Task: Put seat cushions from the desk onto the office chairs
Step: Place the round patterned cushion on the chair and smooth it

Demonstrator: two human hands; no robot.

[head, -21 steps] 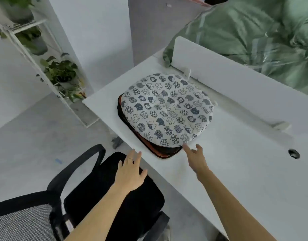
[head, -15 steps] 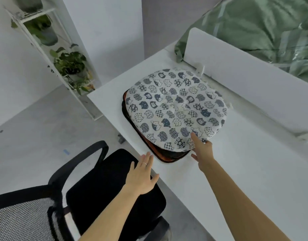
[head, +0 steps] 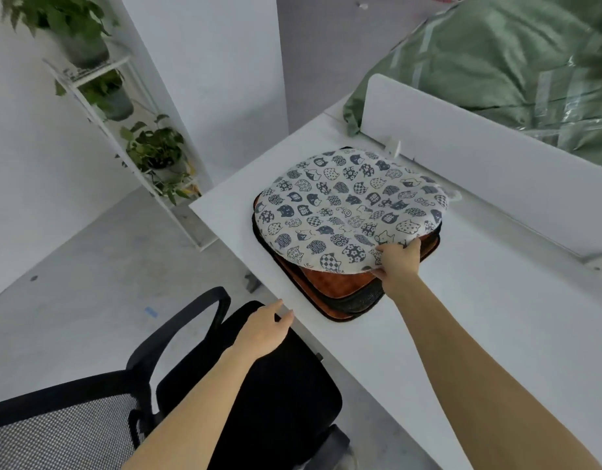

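Note:
A round white cushion (head: 347,205) printed with dark cat faces tops a stack on the white desk (head: 496,317). Under it lie an orange-brown cushion (head: 330,284) and a dark one (head: 357,301). My right hand (head: 396,262) grips the near edge of the patterned cushion, thumb on top, lifting that edge slightly. My left hand (head: 265,330) hovers with fingers apart at the desk's front edge, above the black seat of the office chair (head: 259,395). The chair's armrest (head: 177,330) curves to the left.
A white divider panel (head: 479,157) runs along the desk's back, with a green plastic-wrapped bundle (head: 496,56) behind it. A white plant shelf (head: 123,130) with potted plants stands left of the desk. Grey floor (head: 72,300) lies around the chair.
My right hand has closed on the patterned cushion's near edge and raised it a little. My left hand has moved forward to the desk's front edge.

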